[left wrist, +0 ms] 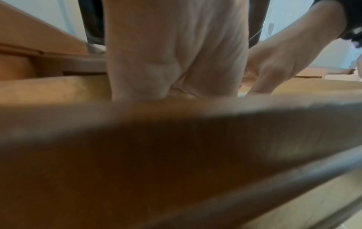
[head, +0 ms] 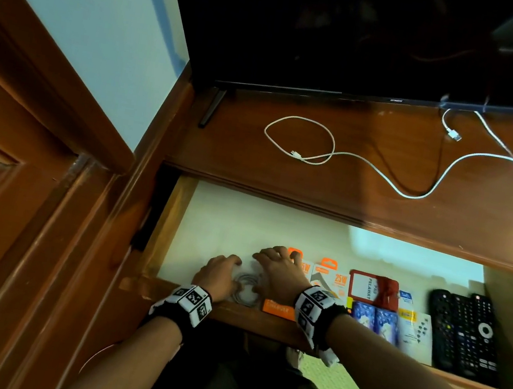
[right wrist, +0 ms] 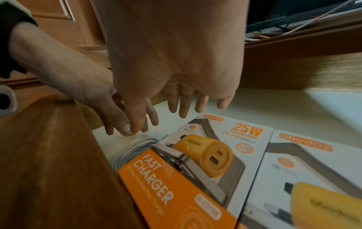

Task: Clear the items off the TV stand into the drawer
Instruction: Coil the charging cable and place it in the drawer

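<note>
Dim, warm indoor light. The television [head: 358, 32] is almost black, and the stand top [head: 385, 181] below it carries a soft sheen and a yellow glare at its right end. A pale patch of light falls inside the drawer [head: 407, 252]. Head view bends at its edges. Left wrist view is mostly smeared blur; right wrist view blurs near the charger boxes [right wrist: 205, 162]

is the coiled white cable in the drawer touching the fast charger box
Touching. In the right wrist view the coiled cable runs under the left edge of the fast charger box, with no gap between them.
</note>
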